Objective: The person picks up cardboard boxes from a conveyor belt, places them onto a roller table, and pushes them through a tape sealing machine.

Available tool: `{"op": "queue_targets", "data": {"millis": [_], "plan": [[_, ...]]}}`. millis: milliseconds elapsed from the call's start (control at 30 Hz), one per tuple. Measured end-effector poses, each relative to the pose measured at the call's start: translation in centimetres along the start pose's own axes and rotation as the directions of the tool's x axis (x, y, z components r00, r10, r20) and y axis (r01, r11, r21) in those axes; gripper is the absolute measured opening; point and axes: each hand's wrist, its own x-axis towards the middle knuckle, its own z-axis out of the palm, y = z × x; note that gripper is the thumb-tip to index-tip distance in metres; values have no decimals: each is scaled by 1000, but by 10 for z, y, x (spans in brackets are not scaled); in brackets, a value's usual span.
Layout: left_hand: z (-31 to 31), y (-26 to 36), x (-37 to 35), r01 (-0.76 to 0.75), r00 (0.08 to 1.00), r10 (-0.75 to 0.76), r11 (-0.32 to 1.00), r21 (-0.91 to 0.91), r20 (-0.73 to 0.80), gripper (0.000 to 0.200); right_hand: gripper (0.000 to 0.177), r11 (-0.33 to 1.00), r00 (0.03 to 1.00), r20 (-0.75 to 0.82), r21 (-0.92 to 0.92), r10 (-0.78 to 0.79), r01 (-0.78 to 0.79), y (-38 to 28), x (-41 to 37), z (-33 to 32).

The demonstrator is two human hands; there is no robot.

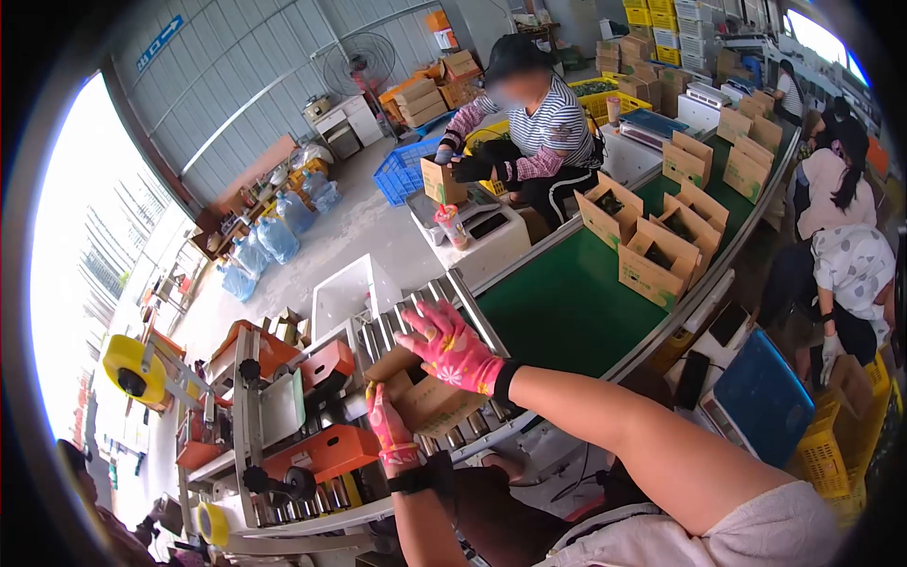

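A brown cardboard box [439,406] lies on shiny, cylindrical metal rollers [383,326] between my left hand [388,422] and right hand [453,350], both in pink floral gloves [478,368]. Left fingers touch its side, grip uncertain; right fingers spread, grasping nothing. Beyond my right hand, cartons [652,272] on a smooth green belt [539,307] bear green print, illegible here.

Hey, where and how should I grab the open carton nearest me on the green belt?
I'd grip the carton low on two opposite walls, reaching from your side. It stands upright with flaps raised, which would likely bend, so the walls seem steadier. Other cartons crowd its far side, while its printed wall faces you unobstructed.
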Motion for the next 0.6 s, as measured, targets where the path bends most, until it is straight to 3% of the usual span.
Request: {"op": "queue_targets", "data": {"millis": [33,67,133,167,200,267,300,333,433,533,600], "plan": [[5,-10,5,-129,989,134,989,73,-61,37,71,998,995,88,-53,48,-43,-2,1,4],[6,-19,10,-251,956,270,954,162,-111,44,60,999,991,123,-17,54,-52,1,1,6],[23,12,-16,-59,991,46,993,-105,-127,53,44,994,987,152,83,52,-65,2,-1,6],[27,11,-20,-89,987,66,984,-152,-150,53,32,988,981,176,122,77,-100,1,-1,-2],[17,-2,-14,-209,966,220,974,90,-139,46,32,982,982,171,154,83,-110,-1,-6,-2],[16,1,-17,-238,953,285,916,325,-105,35,36,967,993,111,247,30,-57,-1,-15,-7],[15,0,-18,-236,946,305,880,413,-109,29,42,969,986,168,243,-6,-35,0,-18,-18],[15,-1,-19,-223,944,300,885,408,-135,29,53,963,985,150,268,-84,42,5,-24,-19],[17,-1,-23,-220,951,276,920,323,-139,30,63,969,927,324,215,-191,125,18,-31,-35],[20,6,-31,-164,968,202,957,239,-146,32,71,965,883,414,223,-220,135,23,-33,-40],[17,3,-26,-135,973,173,965,227,-156,35,71,969,827,536,242,-171,43,20,-29,-37]]}}
